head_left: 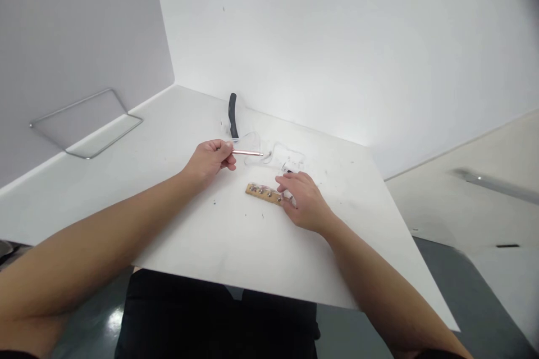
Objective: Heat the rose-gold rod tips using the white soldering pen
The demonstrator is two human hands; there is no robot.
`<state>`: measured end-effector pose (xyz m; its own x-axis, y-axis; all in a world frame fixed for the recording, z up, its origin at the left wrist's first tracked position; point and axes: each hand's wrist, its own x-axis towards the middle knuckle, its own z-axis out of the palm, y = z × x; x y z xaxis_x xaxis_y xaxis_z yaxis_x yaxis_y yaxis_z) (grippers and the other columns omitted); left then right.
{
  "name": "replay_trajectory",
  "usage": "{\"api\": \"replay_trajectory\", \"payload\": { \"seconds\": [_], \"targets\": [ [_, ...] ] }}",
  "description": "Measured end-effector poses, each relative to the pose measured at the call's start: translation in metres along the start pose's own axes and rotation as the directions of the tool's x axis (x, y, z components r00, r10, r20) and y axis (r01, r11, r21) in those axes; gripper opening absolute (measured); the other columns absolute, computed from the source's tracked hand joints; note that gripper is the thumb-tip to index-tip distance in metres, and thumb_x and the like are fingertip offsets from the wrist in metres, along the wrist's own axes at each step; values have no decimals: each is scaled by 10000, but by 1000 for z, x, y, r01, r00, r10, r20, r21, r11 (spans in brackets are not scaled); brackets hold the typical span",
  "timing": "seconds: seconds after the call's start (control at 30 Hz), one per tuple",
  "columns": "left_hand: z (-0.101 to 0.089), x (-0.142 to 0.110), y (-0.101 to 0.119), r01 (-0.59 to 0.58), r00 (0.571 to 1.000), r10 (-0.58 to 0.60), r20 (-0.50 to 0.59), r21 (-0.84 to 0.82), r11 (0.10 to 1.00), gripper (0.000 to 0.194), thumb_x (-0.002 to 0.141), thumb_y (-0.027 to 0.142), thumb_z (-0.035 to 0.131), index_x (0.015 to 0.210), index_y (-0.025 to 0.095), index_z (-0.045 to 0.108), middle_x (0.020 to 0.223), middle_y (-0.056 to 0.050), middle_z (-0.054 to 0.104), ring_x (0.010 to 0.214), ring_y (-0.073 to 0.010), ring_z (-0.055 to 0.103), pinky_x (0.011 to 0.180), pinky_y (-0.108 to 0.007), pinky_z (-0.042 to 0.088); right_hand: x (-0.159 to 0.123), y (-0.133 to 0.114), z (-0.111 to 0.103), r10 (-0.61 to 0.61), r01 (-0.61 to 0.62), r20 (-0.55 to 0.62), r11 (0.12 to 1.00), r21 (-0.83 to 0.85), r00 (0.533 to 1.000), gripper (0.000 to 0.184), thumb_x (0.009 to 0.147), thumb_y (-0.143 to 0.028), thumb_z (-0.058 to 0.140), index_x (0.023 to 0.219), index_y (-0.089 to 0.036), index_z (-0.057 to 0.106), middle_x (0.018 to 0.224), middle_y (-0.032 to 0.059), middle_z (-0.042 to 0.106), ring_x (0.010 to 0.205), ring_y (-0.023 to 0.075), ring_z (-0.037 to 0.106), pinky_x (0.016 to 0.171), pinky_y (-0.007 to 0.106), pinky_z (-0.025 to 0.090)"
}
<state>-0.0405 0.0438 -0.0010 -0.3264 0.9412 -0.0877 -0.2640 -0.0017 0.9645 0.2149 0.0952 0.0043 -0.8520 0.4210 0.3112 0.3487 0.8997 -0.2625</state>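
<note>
A slim, shiny rose-gold rod, like a pen [248, 152], is pinched in my left hand [213, 160]. Its tip points right, over thin pale tubing or cord [273, 158] on the table. My right hand [305, 199] has its thumb and fingers around the right end of a narrow wooden strip [264, 193]. Several round shiny metal pieces sit in a row along that strip, and its right end is partly hidden by the hand. Just beyond my right fingers lies a small white and black piece [287, 168].
A curved black handle-like object [233, 116] lies behind my left hand. Tiny dark bits [214, 202] are scattered on the white table [236, 252]. A bent metal wire frame [88, 157] stands at the left wall. White walls [315, 39] border the back.
</note>
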Motion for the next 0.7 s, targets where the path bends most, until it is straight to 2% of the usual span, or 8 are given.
{"api": "replay_trajectory", "payload": {
  "seconds": [0.2,0.43,0.6,0.7],
  "targets": [
    [0,-1,-1,-6,1000,6,20,12,1000,250,747,377,607,688,141,549,552,16,571,496,-90,560,686,-290,479,4,-1,3,44,-44,4,998,50,999,470,714,-84,470,1173,-180,443,877,47,615,947,224,524,890,428,374],
    [1,-1,-3,2,1000,-2,23,23,1000,246,755,371,596,686,141,542,551,17,574,501,-90,564,686,-289,480,4,-6,7,154,-151,-7,979,137,988,437,710,-81,465,1135,-180,482,817,34,635,898,219,545,864,424,407],
    [2,0,-4,4,1000,-4,19,19,1000,246,742,370,608,690,141,536,536,25,572,481,-89,557,671,-288,479,4,-8,9,352,-351,38,904,243,935,381,718,-120,490,1089,-205,509,797,15,644,777,189,590,722,352,479],
    [2,0,-3,6,1000,-7,14,23,1000,241,736,366,615,694,143,532,529,31,569,469,-83,547,668,-283,478,3,-8,9,429,-426,67,845,324,901,372,721,-126,496,1081,-218,502,783,-5,645,673,154,600,657,309,489]
  ]
}}
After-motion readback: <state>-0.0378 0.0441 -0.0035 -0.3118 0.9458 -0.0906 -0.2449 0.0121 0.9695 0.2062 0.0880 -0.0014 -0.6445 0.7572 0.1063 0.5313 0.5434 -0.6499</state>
